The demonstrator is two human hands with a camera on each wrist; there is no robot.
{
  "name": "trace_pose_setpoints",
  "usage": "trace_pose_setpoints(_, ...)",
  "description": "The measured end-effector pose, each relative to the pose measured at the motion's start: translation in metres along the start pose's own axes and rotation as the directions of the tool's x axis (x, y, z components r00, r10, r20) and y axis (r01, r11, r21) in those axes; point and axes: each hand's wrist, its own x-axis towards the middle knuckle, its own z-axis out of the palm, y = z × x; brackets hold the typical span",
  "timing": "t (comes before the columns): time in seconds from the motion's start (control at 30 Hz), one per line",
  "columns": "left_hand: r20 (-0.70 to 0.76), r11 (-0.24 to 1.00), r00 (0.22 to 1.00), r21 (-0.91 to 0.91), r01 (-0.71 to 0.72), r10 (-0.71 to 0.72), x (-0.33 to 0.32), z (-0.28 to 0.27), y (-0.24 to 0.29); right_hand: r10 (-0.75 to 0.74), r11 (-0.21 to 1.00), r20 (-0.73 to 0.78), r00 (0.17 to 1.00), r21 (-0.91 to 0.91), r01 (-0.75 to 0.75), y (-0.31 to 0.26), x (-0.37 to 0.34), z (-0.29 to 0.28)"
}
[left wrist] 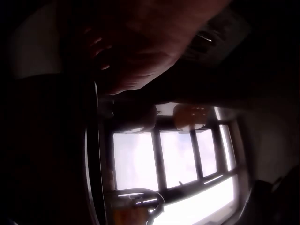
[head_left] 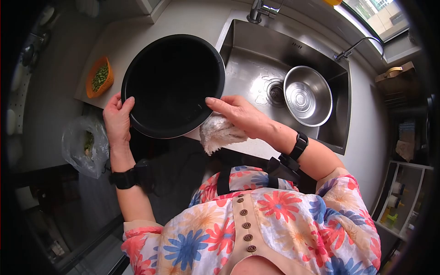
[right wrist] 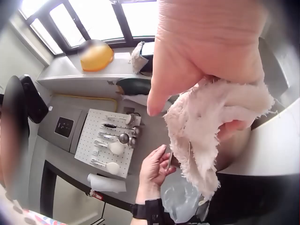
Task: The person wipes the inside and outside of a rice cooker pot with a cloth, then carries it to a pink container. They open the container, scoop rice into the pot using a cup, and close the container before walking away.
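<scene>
A round dark pot (head_left: 174, 85) is held between both hands, its black inside facing the head camera. The left hand (head_left: 118, 120) grips its left rim, thumb over the edge; the left wrist view is dark and shows part of that hand (left wrist: 140, 51). On the lower right rim lies the thumb of the right hand (head_left: 245, 117), which also holds a frayed white cloth (head_left: 220, 134) against the pot's outside. In the right wrist view the cloth (right wrist: 201, 126) hangs from the right hand (right wrist: 211, 47), hiding some of its fingers.
Right of the pot is a steel sink (head_left: 247, 68) with a metal bowl (head_left: 308, 96) in it. An orange basket of green beans (head_left: 100, 78) stands on the counter at left, above a clear plastic bag (head_left: 85, 145). Taps (head_left: 260, 11) rise behind the sink.
</scene>
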Motion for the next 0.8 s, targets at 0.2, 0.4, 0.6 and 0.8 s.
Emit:
trace_pose_setpoints(0.2,0.057,0.989,0.988,0.010,-0.145,0.144,0.007,0.050,0.055,0.159,0.964,-0.059,0.986,0.227,-0.141,0.011,-0.009,-0.015)
trace_pose_setpoints(0.4,0.272,0.883,0.940,0.362,-0.299,0.206,0.025,0.114,0.105,0.210,0.805,-0.033,0.977,0.573,-0.153,0.022,-0.023,-0.026)
trace_pose_setpoints(0.6,0.465,0.599,0.813,0.557,-0.576,0.350,0.018,0.212,0.128,0.244,0.707,-0.118,0.962,0.701,-0.093,0.042,-0.010,-0.045)
trace_pose_setpoints(0.8,0.640,0.159,0.654,0.655,-0.739,0.402,0.034,0.291,0.101,0.299,0.486,0.037,0.954,0.854,-0.185,0.071,0.012,-0.072)
